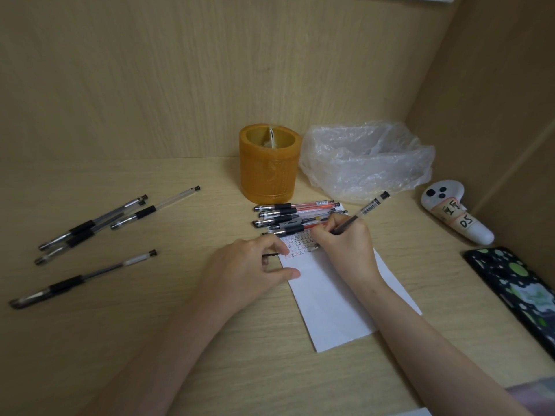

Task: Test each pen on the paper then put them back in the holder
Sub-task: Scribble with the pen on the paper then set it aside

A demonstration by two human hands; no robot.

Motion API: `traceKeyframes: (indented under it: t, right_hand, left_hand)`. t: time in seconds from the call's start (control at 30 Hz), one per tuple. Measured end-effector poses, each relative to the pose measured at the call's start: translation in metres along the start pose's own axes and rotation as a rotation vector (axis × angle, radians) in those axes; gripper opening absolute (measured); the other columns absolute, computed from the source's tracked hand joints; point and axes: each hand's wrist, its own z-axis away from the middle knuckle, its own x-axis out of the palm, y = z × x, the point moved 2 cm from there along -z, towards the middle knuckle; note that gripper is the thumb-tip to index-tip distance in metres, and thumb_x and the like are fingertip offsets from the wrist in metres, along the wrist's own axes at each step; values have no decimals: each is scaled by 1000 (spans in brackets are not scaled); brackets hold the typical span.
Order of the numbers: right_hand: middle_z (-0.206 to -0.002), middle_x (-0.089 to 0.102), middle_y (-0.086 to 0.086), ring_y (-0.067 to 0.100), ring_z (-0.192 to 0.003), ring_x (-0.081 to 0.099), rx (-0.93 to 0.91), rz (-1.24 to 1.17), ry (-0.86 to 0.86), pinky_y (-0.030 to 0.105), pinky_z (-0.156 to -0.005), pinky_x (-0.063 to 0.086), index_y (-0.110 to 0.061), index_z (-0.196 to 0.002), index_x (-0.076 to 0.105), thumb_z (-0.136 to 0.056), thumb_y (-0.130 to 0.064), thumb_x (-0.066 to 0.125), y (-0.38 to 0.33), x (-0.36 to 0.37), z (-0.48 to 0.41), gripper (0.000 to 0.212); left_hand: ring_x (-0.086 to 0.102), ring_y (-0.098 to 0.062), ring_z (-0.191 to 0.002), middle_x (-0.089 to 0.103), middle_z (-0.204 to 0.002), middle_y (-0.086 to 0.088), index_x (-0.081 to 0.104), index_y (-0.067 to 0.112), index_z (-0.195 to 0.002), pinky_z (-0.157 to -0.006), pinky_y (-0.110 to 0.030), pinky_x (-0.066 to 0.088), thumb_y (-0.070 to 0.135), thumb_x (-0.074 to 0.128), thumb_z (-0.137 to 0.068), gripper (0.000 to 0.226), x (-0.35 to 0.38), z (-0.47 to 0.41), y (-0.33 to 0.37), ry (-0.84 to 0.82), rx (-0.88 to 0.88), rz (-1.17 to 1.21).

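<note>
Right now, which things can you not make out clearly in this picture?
- Head view: pen tip, hidden by the right hand.
- Marks on the paper: too small to read.
- Small dark item under the left hand: mostly covered.
- Phone: cut off by the right edge.

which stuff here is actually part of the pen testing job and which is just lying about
Part of the job:
pen in the right hand
paper, held down by the left hand
pile of pens above the paper
four pens on the left
orange holder

Just lying about:
plastic bag
white controller
phone
</note>
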Motion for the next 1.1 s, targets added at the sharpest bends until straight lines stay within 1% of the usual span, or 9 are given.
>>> traceKeyframes:
  t: [0.23,0.4,0.53,0.6,0.67,0.77,0.87,1.0,1.1]
  right_hand:
    - [-49,43,2,5,-46,35,-6,-9,14,15,-47,31,-12,-49,44,-78,-1,63,3,0,-1,37]
    - [-44,43,-6,3,-43,36,13,-166,34,15,-49,32,-6,-54,51,-82,-11,70,3,-5,-6,35]
    - [-56,50,11,14,-49,42,6,-458,-76,20,-48,34,2,-73,63,-82,-30,68,-9,-10,-5,34]
    - [-60,56,10,15,-52,48,61,-622,-178,20,-47,36,9,-91,66,-88,-29,59,-10,-7,-6,38]
    - [-59,59,7,13,-51,51,92,-671,-223,19,-44,36,7,-94,66,-94,-18,53,-11,-5,-6,28]
    - [-51,55,5,12,-42,46,110,-687,-241,18,-38,33,-3,-79,57,-91,-15,57,-15,-6,-4,17]
    - [-44,43,1,12,-37,35,120,-663,-246,22,-38,23,-12,-62,44,-82,-22,65,-17,-8,-3,30]
    - [-41,40,-3,10,-36,29,117,-605,-248,23,-40,18,-11,-57,37,-89,-8,60,-18,-7,0,40]
    - [-40,42,-4,9,-36,29,109,-593,-246,21,-39,19,-10,-57,36,-91,-4,57,-20,-6,2,40]
  left_hand:
    - [57,1,-81,60,-89,20,58,43,-99,-72,-23,45,64,66,-67,39,-2,2,2,1,16,0]
    - [46,1,-55,45,-59,16,49,42,-105,-56,-21,37,53,64,-77,34,-2,3,3,27,85,56]
    - [59,-17,-78,63,-89,10,37,34,-114,-79,-40,47,24,42,-96,21,-1,2,-1,71,129,409]
    - [55,-18,-80,57,-85,11,33,33,-120,-84,-44,45,18,37,-98,27,3,2,-1,45,180,474]
    - [55,-14,-81,54,-83,10,27,34,-126,-87,-46,45,13,38,-98,37,6,0,0,18,210,486]
    - [58,-9,-89,61,-91,1,22,31,-134,-93,-36,46,6,43,-95,51,6,-2,2,-7,206,536]
    - [61,-5,-93,65,-97,1,23,25,-139,-94,-25,44,6,49,-93,56,3,-2,3,9,191,576]
    - [61,-3,-90,66,-93,4,23,24,-140,-87,-14,41,10,55,-90,60,2,-2,5,19,196,585]
    - [58,8,-75,67,-92,1,23,21,-141,-76,-8,38,8,56,-90,63,0,0,9,11,224,568]
